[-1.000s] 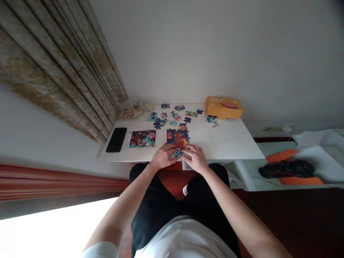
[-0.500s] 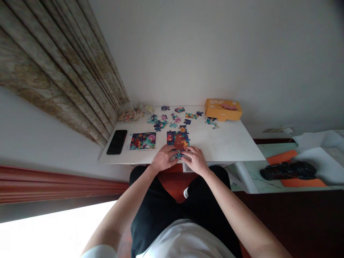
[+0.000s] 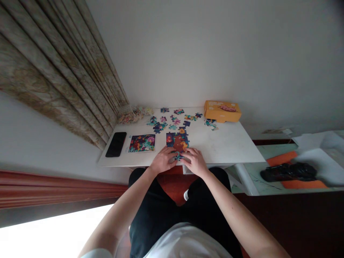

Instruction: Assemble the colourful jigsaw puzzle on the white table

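As the head camera looked down past the person's lap, the left grip [image 3: 163, 160] and the right grip [image 3: 195, 162] met at the near edge of a part-built jigsaw [image 3: 176, 141] on a white bench [image 3: 223, 147]. Both grips curled downward, close together, with their fingers over a teal piece [image 3: 178, 156] at the jigsaw's lower edge. The fingers hid too much to tell whether either grip was clamped on it.

The jigsaw lay just in from the bench's near edge, dark blue with an orange-brown figure at its centre. To its left lay a picture card [image 3: 141, 143], and beyond that, near the bench's left end, a black phone [image 3: 116, 144]. Loose pieces [image 3: 161, 123] were scattered across the far half of the bench, between a plastic bag [image 3: 129, 115] in the far left corner, by a curtain [image 3: 53, 71], and an orange box [image 3: 221, 111] at the far right. Off the bench to the right, a black object [image 3: 288, 172] sat on an orange mat [image 3: 303, 184].
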